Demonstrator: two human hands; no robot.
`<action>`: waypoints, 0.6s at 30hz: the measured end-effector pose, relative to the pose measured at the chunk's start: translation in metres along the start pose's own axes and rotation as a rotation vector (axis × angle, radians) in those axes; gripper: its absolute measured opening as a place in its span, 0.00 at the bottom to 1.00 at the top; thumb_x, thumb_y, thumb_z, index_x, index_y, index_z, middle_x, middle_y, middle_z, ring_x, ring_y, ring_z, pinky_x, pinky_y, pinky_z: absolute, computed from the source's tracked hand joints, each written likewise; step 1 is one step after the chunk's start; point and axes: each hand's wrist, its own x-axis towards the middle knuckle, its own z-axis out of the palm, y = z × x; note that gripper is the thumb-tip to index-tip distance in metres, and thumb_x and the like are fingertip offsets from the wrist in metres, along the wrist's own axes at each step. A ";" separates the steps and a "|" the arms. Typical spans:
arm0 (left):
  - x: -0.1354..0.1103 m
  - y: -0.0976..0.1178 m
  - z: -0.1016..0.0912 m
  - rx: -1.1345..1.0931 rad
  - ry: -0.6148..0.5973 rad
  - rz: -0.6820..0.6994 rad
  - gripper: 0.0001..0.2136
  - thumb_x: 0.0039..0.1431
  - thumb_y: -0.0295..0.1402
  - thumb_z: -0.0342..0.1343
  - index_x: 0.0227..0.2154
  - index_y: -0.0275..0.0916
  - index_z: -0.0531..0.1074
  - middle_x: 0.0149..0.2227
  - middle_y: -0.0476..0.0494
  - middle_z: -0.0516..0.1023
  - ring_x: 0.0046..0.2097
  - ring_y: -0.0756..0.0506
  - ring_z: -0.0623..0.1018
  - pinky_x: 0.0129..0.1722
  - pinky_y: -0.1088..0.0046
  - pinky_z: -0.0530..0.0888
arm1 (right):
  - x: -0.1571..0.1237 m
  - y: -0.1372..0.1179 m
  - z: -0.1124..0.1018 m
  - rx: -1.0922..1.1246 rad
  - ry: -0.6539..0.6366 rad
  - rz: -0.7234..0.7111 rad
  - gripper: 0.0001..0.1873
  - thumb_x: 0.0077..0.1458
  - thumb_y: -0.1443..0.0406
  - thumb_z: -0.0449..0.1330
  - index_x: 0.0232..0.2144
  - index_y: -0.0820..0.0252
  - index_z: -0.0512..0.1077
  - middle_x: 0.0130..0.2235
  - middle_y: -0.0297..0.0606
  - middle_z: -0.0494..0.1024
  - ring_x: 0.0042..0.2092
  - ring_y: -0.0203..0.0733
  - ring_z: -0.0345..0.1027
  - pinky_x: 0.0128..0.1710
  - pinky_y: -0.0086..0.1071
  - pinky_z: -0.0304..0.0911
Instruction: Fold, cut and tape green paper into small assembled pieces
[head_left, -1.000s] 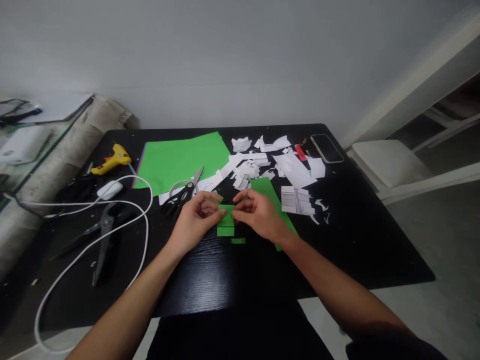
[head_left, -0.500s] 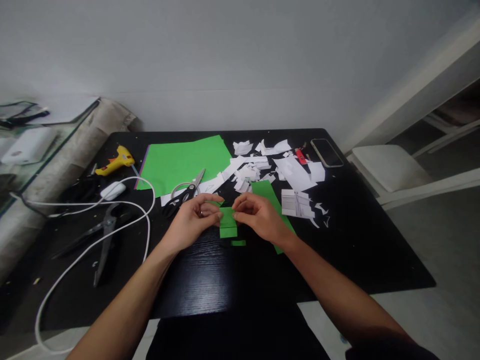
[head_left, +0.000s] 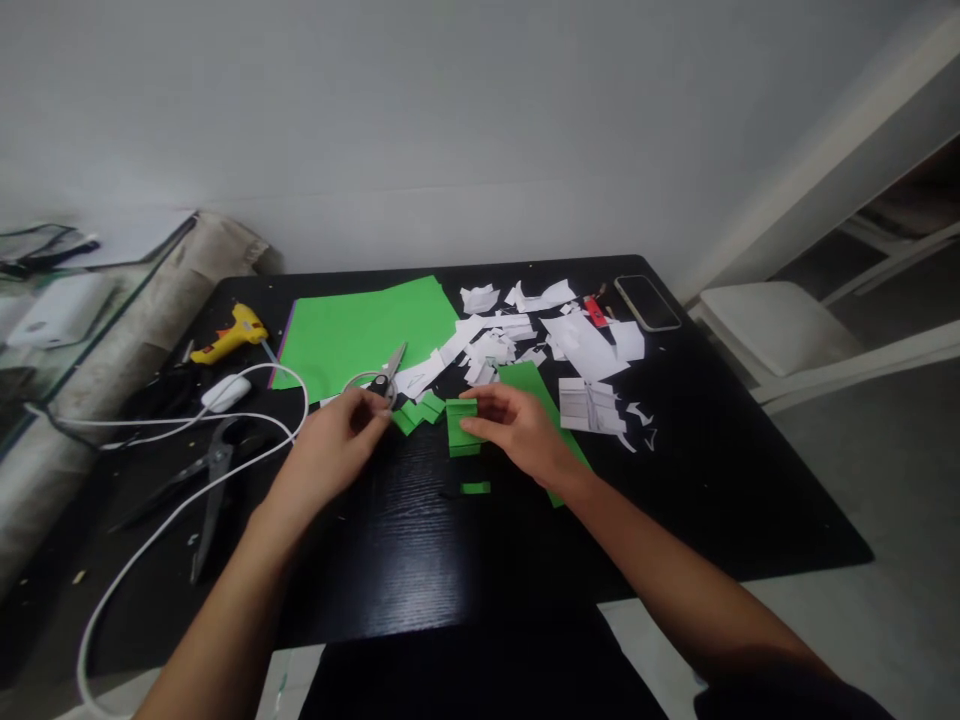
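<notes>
In the head view my right hand [head_left: 517, 425] pinches a small folded green paper piece [head_left: 463, 428] between thumb and fingers, with a raised fold along its top edge. My left hand [head_left: 337, 435] has its fingers curled over the handles of the scissors [head_left: 391, 368], whose blades point away from me. The handles are mostly hidden beneath that hand. Between the hands lie folded green paper pieces [head_left: 418, 411]. A short green strip [head_left: 475, 488] rests on the table nearer to me. A longer green paper strip [head_left: 536, 380] runs partly under my right hand.
A large green sheet [head_left: 360, 330] lies at the back of the black table [head_left: 720, 500]. White paper scraps [head_left: 495, 350] and a folded white piece [head_left: 589, 405] are around the middle. A phone [head_left: 648, 302], yellow glue gun [head_left: 232, 333], white cable [head_left: 154, 575] and large shears [head_left: 216, 480] surround them.
My left hand has let go of the folded green piece and moved left to the scissors. My right hand keeps the piece, now turned. The green pieces between the hands are uncovered.
</notes>
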 end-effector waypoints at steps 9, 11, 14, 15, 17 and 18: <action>-0.009 -0.034 -0.012 0.528 0.028 0.024 0.16 0.67 0.44 0.51 0.44 0.36 0.75 0.44 0.26 0.82 0.47 0.27 0.83 0.48 0.49 0.78 | -0.004 -0.006 0.005 0.000 -0.004 0.019 0.12 0.50 0.59 0.74 0.37 0.54 0.82 0.39 0.36 0.84 0.45 0.46 0.79 0.51 0.43 0.74; -0.007 -0.036 -0.013 0.535 -0.011 0.063 0.17 0.66 0.47 0.54 0.44 0.37 0.75 0.43 0.26 0.83 0.46 0.26 0.83 0.46 0.50 0.78 | -0.004 -0.007 0.005 0.028 -0.022 0.012 0.08 0.52 0.59 0.73 0.35 0.53 0.82 0.41 0.37 0.85 0.47 0.47 0.80 0.54 0.44 0.74; -0.002 -0.036 -0.012 0.548 0.013 0.060 0.16 0.64 0.48 0.59 0.41 0.39 0.76 0.41 0.28 0.84 0.42 0.28 0.84 0.41 0.55 0.77 | -0.004 -0.007 0.005 0.030 -0.041 0.008 0.06 0.53 0.60 0.73 0.33 0.54 0.83 0.42 0.38 0.86 0.48 0.46 0.80 0.56 0.44 0.73; -0.001 -0.035 -0.012 0.549 0.030 0.049 0.15 0.64 0.48 0.59 0.41 0.40 0.76 0.40 0.30 0.84 0.40 0.30 0.84 0.39 0.57 0.76 | -0.004 -0.006 0.005 0.021 -0.041 0.012 0.07 0.53 0.60 0.73 0.33 0.54 0.83 0.41 0.39 0.86 0.47 0.46 0.80 0.55 0.45 0.73; 0.002 -0.031 -0.011 0.565 0.048 0.028 0.15 0.64 0.48 0.59 0.40 0.41 0.76 0.38 0.31 0.85 0.38 0.31 0.84 0.36 0.60 0.75 | -0.004 -0.005 0.005 0.003 -0.032 0.026 0.09 0.52 0.58 0.75 0.33 0.54 0.83 0.39 0.39 0.86 0.45 0.47 0.80 0.54 0.45 0.74; 0.003 -0.029 -0.011 0.581 0.042 0.017 0.15 0.65 0.48 0.58 0.39 0.41 0.76 0.37 0.31 0.85 0.38 0.31 0.84 0.35 0.60 0.74 | -0.004 -0.005 0.005 0.000 -0.024 0.036 0.10 0.52 0.57 0.75 0.33 0.54 0.83 0.39 0.39 0.86 0.45 0.47 0.80 0.53 0.45 0.74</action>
